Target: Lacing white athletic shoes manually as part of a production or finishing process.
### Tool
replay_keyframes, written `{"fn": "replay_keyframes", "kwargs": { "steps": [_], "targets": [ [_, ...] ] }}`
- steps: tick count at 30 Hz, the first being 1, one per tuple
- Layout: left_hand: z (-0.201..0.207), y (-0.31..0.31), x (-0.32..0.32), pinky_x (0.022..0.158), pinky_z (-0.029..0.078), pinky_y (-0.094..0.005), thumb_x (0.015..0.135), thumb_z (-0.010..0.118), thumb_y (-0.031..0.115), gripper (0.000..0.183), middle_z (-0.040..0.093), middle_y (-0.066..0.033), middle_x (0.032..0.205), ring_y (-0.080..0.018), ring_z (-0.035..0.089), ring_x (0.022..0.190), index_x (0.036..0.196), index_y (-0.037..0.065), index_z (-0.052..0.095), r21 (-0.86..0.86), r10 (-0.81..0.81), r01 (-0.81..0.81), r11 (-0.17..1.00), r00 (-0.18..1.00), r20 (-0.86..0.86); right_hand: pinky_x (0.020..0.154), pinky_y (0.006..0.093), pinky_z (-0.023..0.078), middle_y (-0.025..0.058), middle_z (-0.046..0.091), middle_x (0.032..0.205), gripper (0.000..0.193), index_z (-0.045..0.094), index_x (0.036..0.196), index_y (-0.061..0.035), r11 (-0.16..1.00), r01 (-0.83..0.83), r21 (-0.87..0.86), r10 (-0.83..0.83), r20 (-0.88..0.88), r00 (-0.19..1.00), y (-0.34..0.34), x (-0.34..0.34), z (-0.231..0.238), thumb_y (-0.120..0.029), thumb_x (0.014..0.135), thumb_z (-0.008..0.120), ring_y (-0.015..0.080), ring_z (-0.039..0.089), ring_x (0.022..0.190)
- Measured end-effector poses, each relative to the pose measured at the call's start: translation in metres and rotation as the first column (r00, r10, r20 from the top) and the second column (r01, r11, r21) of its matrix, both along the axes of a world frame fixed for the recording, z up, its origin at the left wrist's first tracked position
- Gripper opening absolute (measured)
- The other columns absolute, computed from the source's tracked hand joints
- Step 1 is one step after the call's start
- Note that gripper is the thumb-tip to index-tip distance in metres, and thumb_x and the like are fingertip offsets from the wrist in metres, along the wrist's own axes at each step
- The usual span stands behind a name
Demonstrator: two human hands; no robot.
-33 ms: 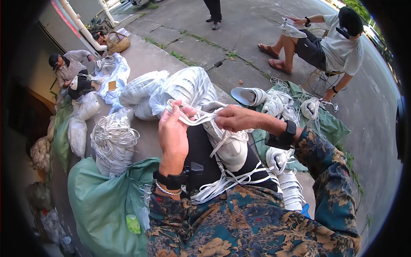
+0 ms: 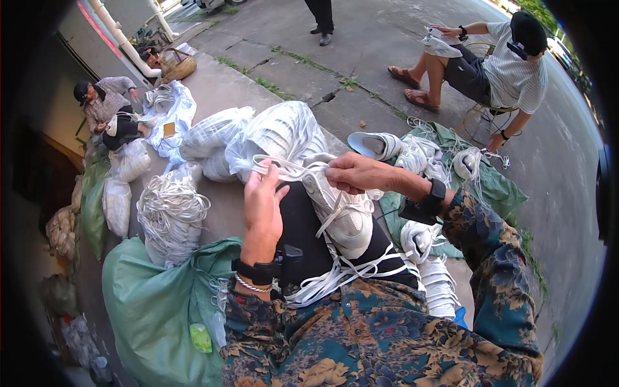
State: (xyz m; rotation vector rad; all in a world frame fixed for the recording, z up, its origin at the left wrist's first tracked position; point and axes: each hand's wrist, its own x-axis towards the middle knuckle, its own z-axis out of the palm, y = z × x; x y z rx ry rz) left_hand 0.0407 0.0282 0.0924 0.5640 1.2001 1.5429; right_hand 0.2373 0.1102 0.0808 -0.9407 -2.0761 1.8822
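A white sneaker (image 2: 349,229) lies on my dark-clothed lap with its toe toward me. Above its ankle end, a white shoelace (image 2: 288,168) runs in loops between my two hands. My left hand (image 2: 262,205) has the looped end around its fingertips, with the thumb held a little apart below. Fingers bent, my right hand (image 2: 360,173) pinches the other end of the lace right over the shoe; its fingertips are partly hidden. Loose white laces (image 2: 335,274) spread across my lap beside the sneaker's toe.
A big bundle of white laces (image 2: 169,209) rises from a green sack (image 2: 151,309) at my left. Clear bags of white shoes (image 2: 277,132) lie ahead. More sneakers (image 2: 412,158) rest on a green sheet (image 2: 500,184) at right. Two people sit nearby; another stands at the back.
My left fingers have straightened a little and the thumb has come away from the lace. The right hand has shifted slightly, and the lace loops lie differently between the hands.
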Motion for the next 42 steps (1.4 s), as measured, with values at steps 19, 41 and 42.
{"fn": "replay_keyframes", "kwargs": {
  "steps": [19, 41, 42],
  "targets": [
    [-0.098, -0.068, 0.097, 0.095, 0.034, -0.0441, 0.069, 0.063, 0.001, 0.021, 0.058, -0.0136, 0.094, -0.0329, 0.051, 0.106, 0.089, 0.002, 0.057, 0.136, -0.123, 0.759, 0.637, 0.275, -0.954, 0.037, 0.0226, 0.033, -0.0029, 0.04, 0.054, 0.028, 0.049, 0.07, -0.0049, 0.934, 0.343, -0.103, -0.358, -0.258, 0.897, 0.021, -0.041, 0.031, -0.021, 0.092, 0.043, 0.0071, 0.042, 0.042],
    [-0.1, -0.056, 0.053, 0.06, 0.045, -0.0351, 0.067, 0.067, 0.013, 0.016, 0.054, -0.0105, 0.07, -0.0243, 0.056, 0.062, 0.076, 0.001, 0.062, -0.22, -0.302, 0.223, 0.95, 0.47, -0.829, 0.058, 0.0429, 0.045, 0.0165, 0.057, 0.069, 0.01, 0.055, 0.072, -0.0004, 0.593, -0.052, 0.803, -0.172, 0.189, 0.967, -0.044, 0.028, -0.073, -0.009, 0.071, 0.058, 0.035, 0.058, 0.068],
    [-0.102, -0.055, 0.052, 0.059, 0.044, -0.0347, 0.066, 0.067, 0.013, 0.017, 0.054, -0.0104, 0.069, -0.0239, 0.055, 0.062, 0.077, 0.001, 0.062, -0.214, -0.3, 0.226, 0.95, 0.483, -0.822, 0.058, 0.0431, 0.045, 0.0166, 0.057, 0.069, 0.009, 0.055, 0.073, -0.0004, 0.608, -0.025, 0.794, -0.179, 0.167, 0.97, -0.044, 0.03, -0.072, -0.009, 0.07, 0.058, 0.035, 0.058, 0.067]
  ]
}}
